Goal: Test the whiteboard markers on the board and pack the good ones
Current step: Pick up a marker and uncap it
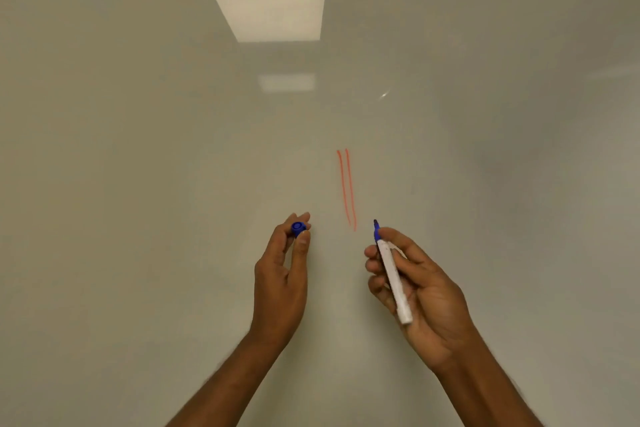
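The whiteboard fills the whole head view. Two thin red lines run down its middle. My right hand holds an uncapped blue marker with a white barrel, its dark tip pointing up at the board just right of the red lines. The tip looks close to the board; contact cannot be told. My left hand pinches the marker's blue cap between thumb and fingertips, left of the red lines.
Ceiling lights show as bright reflections on the upper board. A soft shadow darkens the board at the right. No other markers or packaging are in view.
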Demonstrator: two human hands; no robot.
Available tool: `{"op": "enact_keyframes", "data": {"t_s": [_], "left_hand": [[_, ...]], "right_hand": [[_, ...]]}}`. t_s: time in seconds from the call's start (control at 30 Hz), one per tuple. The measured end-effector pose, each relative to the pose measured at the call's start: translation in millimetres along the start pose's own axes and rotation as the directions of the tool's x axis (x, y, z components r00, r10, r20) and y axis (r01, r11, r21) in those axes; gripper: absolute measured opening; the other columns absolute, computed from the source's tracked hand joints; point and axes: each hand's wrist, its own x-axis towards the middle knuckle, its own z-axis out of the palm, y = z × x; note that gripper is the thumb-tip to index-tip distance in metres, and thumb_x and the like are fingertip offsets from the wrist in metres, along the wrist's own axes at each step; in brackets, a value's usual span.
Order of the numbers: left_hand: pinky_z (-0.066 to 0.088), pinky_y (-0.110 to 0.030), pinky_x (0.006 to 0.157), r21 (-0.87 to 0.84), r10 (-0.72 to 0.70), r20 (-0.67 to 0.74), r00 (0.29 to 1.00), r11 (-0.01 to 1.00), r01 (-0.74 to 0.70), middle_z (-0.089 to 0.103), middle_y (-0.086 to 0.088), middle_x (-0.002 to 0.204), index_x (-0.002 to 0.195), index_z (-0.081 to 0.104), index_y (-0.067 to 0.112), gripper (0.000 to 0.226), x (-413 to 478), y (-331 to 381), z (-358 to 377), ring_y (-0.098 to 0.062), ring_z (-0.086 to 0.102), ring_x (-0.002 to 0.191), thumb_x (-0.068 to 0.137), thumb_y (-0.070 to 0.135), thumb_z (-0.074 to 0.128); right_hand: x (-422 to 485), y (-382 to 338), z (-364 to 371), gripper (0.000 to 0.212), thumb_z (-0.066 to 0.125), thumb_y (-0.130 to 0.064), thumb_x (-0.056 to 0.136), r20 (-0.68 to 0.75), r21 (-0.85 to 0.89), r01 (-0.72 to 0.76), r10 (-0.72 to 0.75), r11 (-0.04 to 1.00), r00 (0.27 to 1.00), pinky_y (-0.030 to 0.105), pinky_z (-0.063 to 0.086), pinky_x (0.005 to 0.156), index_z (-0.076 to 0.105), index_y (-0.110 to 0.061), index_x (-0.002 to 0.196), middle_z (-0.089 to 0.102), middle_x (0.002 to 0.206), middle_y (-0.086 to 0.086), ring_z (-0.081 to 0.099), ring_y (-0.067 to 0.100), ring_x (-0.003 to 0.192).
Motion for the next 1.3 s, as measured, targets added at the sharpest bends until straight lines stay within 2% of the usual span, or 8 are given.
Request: {"op": "enact_keyframes", "data": {"t_s": [0.07, 0.13, 0.3, 0.5, 0.57, 0.73, 1.03, 1.3], "left_hand": [[0.034, -0.015, 0.115, 0.069, 0.048, 0.010, 0.999, 0.996, -0.049, 0.054, 0.015, 0.148, 0.145, 0.054, 0.023, 0.043, 10.8, -5.8, 5.7, 0.004, 0.044, 0.139, 0.103, 0.034, 0.049], [0.030, -0.016, 0.118, 0.144, 0.110, 0.011, 0.994, 0.983, -0.111, 0.043, 0.013, 0.157, 0.149, 0.048, 0.028, 0.046, 21.9, -11.2, 10.8, 0.002, 0.036, 0.145, 0.104, 0.036, 0.047], [0.020, -0.012, 0.120, 0.289, 0.278, 0.020, 0.960, 0.918, -0.272, 0.029, 0.013, 0.163, 0.154, 0.037, 0.032, 0.049, 51.5, -23.0, 19.5, 0.000, 0.022, 0.152, 0.106, 0.037, 0.044], [0.016, -0.023, 0.125, 0.432, 0.446, 0.066, 0.892, 0.793, -0.429, 0.031, 0.007, 0.162, 0.151, 0.043, 0.020, 0.045, 79.3, -42.4, 24.9, -0.012, 0.019, 0.156, 0.107, 0.023, 0.051], [0.018, -0.031, 0.127, 0.464, 0.549, 0.087, 0.832, 0.717, -0.521, 0.039, 0.003, 0.157, 0.145, 0.046, 0.018, 0.041, 83.3, -49.1, 26.1, -0.012, 0.020, 0.155, 0.104, 0.023, 0.051], [0.023, -0.039, 0.126, 0.496, 0.637, 0.077, 0.767, 0.643, -0.584, 0.052, -0.008, 0.150, 0.135, 0.062, 0.006, 0.041, 88.1, -62.7, 28.3, -0.021, 0.032, 0.152, 0.102, 0.028, 0.053], [0.028, -0.046, 0.124, 0.526, 0.697, 0.072, 0.713, 0.581, -0.621, 0.054, -0.010, 0.148, 0.135, 0.060, 0.008, 0.041, 89.6, -68.1, 29.8, -0.024, 0.036, 0.150, 0.099, 0.026, 0.059], [0.030, -0.051, 0.122, 0.549, 0.713, 0.070, 0.698, 0.557, -0.624, 0.055, -0.012, 0.146, 0.132, 0.065, 0.004, 0.038, 90.8, -70.1, 30.2, -0.027, 0.041, 0.148, 0.097, 0.019, 0.065]], "right_hand": [[7.4, -8.5, -0.8, 0.035, 0.054, 0.001, 0.088, 0.010, 0.079, 0.019, -0.020, 0.997, 1.000, 0.028, 0.057, 0.070, 0.069, -0.003, 0.119, 0.067, 0.098, 0.019, 0.064, 0.023, 0.084], [14.3, -13.9, 1.8, 0.030, 0.059, -0.003, 0.090, -0.005, 0.000, 0.095, -0.095, 0.995, 0.995, 0.030, 0.057, 0.073, 0.070, -0.006, 0.118, 0.069, 0.099, 0.018, 0.067, 0.023, 0.087], [36.8, -21.9, 14.6, 0.044, 0.043, -0.048, 0.095, -0.095, -0.510, 0.302, -0.402, 0.805, 0.911, 0.036, 0.054, 0.087, 0.072, -0.020, 0.111, 0.077, 0.092, 0.006, 0.071, 0.020, 0.094], [65.3, -24.1, 22.3, 0.011, 0.056, -0.027, 0.099, 0.007, -0.661, 0.462, -0.611, 0.591, 0.791, 0.008, 0.046, 0.078, 0.061, -0.017, 0.098, 0.074, 0.087, -0.002, 0.069, 0.008, 0.093], [75.2, -23.5, 21.8, 0.016, 0.060, -0.034, 0.094, 0.061, -0.694, 0.502, -0.652, 0.517, 0.756, 0.013, 0.051, 0.070, 0.062, -0.018, 0.097, 0.071, 0.087, -0.002, 0.069, 0.013, 0.085], [100.6, -23.5, 18.9, 0.015, 0.065, -0.037, 0.092, 0.132, -0.780, 0.511, -0.705, 0.360, 0.697, 0.026, 0.058, 0.069, 0.064, -0.027, 0.103, 0.067, 0.092, -0.005, 0.065, 0.016, 0.084], [127.8, -24.7, 17.3, 0.021, 0.065, -0.043, 0.091, 0.217, -0.809, 0.529, -0.707, 0.256, 0.674, 0.029, 0.059, 0.075, 0.064, -0.032, 0.109, 0.067, 0.099, -0.009, 0.066, 0.012, 0.089], [97.4, 9.5, -18.6, 0.037, 0.063, -0.052, 0.085, 0.162, -0.828, 0.487, -0.714, 0.277, 0.681, 0.037, 0.060, 0.079, 0.068, -0.026, 0.111, 0.069, 0.099, -0.008, 0.066, 0.013, 0.091]]}}
